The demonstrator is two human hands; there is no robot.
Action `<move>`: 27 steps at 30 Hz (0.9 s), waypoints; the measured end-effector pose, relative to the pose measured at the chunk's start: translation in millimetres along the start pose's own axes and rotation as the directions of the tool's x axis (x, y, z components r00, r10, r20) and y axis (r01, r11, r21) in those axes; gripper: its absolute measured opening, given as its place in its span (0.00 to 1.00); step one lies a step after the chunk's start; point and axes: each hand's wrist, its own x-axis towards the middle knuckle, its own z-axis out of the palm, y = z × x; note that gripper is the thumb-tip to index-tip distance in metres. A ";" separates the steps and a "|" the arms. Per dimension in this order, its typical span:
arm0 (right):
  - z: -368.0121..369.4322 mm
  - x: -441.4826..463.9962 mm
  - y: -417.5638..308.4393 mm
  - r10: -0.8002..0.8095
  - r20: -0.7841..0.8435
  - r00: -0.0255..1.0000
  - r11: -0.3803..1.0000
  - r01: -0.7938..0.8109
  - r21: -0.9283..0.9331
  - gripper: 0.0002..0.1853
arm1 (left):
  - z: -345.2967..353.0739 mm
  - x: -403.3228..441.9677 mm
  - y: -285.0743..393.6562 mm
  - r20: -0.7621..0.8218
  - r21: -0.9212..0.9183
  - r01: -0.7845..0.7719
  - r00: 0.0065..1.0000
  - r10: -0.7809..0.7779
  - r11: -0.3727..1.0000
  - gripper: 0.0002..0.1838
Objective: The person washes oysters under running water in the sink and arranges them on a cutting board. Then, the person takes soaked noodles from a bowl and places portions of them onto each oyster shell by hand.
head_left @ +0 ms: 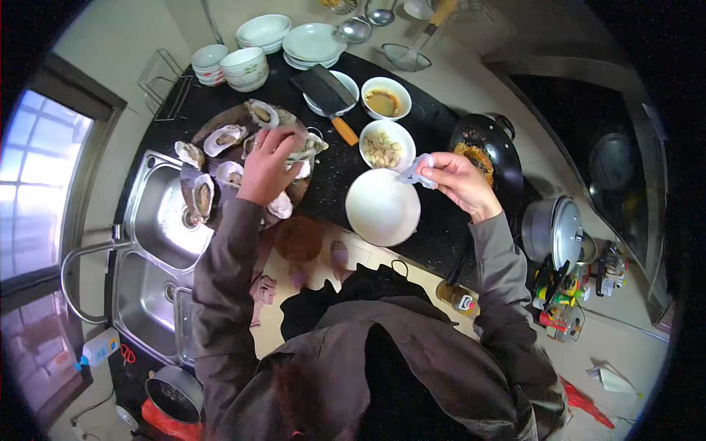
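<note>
My left hand [271,163] is over the round wooden board [234,117], its fingers spread and blurred at the tips, beside an opened oyster [310,145]. Other opened oysters [223,140] lie around it on the board. Pinched in my right hand [457,181] is a small translucent plastic piece [418,172], held above the right rim of a large white bowl [382,209]. Just behind that bowl stands a bowl of pale chopped pieces [384,147].
A cleaver [323,90] with an orange handle rests across a white bowl. Further right are a bowl of brown liquid [387,100], a black wok [488,151] and a lidded pot [553,229]. The double sink [163,213] is at the left; stacked dishes [247,69] stand at the back.
</note>
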 end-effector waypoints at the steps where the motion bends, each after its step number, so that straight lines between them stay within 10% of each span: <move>1: 2.2 1.7 -1.0 -0.009 0.002 1.000 1.000 0.009 0.005 0.08 | -11.4 0.1 -1.1 -0.040 0.003 -0.036 0.999 0.036 0.999 0.23; 10: 27.5 16.5 -10.9 -0.049 0.101 0.994 0.999 0.051 -0.016 0.07 | -140.5 -28.1 -18.2 -0.201 0.305 -0.126 0.960 0.193 0.944 0.18; 17: 49.0 24.6 -18.1 -0.052 0.121 0.991 0.997 0.059 -0.048 0.06 | -258.2 -80.5 -26.3 -0.116 0.814 -0.106 0.933 0.340 0.571 0.19; 27: 60.3 24.6 -20.9 -0.064 0.149 0.987 0.997 0.070 -0.034 0.06 | -323.0 -122.7 -27.1 -0.115 0.926 0.022 0.967 0.228 0.377 0.20</move>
